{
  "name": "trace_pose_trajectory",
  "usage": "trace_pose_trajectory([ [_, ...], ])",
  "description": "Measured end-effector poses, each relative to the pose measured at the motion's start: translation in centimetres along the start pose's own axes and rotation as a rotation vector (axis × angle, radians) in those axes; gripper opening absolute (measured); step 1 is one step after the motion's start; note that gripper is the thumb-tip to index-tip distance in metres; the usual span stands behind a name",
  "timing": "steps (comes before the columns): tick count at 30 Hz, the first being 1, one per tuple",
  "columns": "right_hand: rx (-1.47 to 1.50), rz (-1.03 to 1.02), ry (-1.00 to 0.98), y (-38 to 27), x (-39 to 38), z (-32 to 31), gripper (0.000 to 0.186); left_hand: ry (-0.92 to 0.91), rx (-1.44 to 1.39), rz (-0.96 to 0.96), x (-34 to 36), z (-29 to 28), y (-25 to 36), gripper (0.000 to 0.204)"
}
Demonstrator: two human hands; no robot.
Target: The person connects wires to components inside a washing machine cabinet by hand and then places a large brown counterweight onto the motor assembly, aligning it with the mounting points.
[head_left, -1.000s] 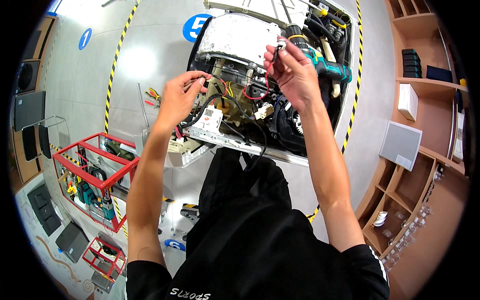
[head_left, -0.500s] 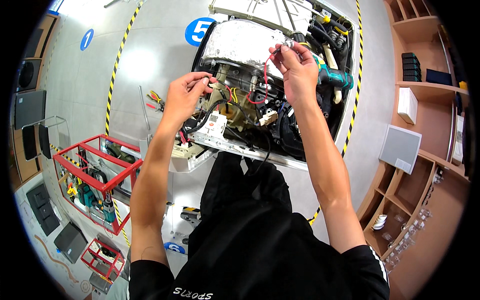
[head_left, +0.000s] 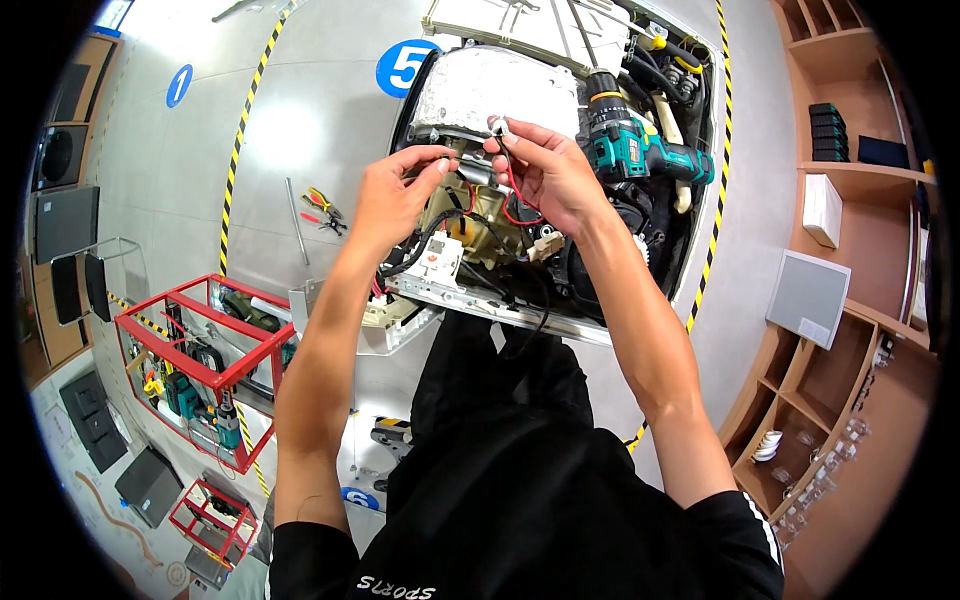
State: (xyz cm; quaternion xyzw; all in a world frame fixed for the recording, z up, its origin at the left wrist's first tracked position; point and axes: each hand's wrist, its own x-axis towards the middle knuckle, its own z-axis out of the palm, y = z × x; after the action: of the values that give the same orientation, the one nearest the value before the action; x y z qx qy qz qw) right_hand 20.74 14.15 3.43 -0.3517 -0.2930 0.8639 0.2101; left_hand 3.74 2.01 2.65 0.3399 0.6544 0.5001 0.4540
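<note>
Both my hands are over an opened appliance point(head_left: 505, 293) with wiring and a pale curved shell point(head_left: 505, 88). My left hand point(head_left: 393, 200) has thumb and forefinger pinched on a thin dark wire, whose tip is too small to make out. Close beside it, my right hand point(head_left: 560, 180) grips a small pale silvery part point(head_left: 498, 126), from which a red wire point(head_left: 514, 180) hangs into the housing. A teal cordless drill point(head_left: 625, 148) lies on the appliance, just beyond my right hand. Below my left hand sits a white control box point(head_left: 438, 257) among black cables.
Pliers point(head_left: 322, 205) and a metal rod point(head_left: 297, 220) lie on the floor to the left. A red-framed tool rack point(head_left: 205, 370) stands nearer on that side. Wooden shelves point(head_left: 850, 170) line the right. A long dark screwdriver shaft point(head_left: 580, 35) crosses the appliance's far end.
My right hand has moved left and nearer with the small part, now close to my left hand, uncovering the drill. My left hand has shifted slightly right, still pinching the wire.
</note>
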Motion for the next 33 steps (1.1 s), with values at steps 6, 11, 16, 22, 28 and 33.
trace_pose_trajectory([
  [6,0.127,0.112,-0.121,-0.4,0.0,0.2,0.034,-0.007,-0.045,0.008,0.4,0.3,0.1,0.021],
  [11,0.145,0.054,-0.163,-0.4,0.4,-0.8,0.035,-0.019,-0.075,0.007,0.8,0.5,0.0,0.022],
  [16,0.181,0.061,-0.209,-0.4,0.6,-1.7,0.036,-0.021,-0.073,0.012,1.0,0.7,0.2,0.023],
  [22,0.211,0.085,-0.269,-0.6,0.1,-1.5,0.036,-0.061,-0.045,-0.011,1.3,0.5,0.1,0.026],
  [28,0.178,0.098,-0.357,-0.6,0.0,-1.9,0.044,-0.049,-0.066,0.005,1.3,0.6,0.0,0.023],
  [33,0.181,0.114,-0.348,-0.8,-0.3,-1.5,0.043,-0.021,-0.087,0.036,1.3,0.8,-0.1,0.020],
])
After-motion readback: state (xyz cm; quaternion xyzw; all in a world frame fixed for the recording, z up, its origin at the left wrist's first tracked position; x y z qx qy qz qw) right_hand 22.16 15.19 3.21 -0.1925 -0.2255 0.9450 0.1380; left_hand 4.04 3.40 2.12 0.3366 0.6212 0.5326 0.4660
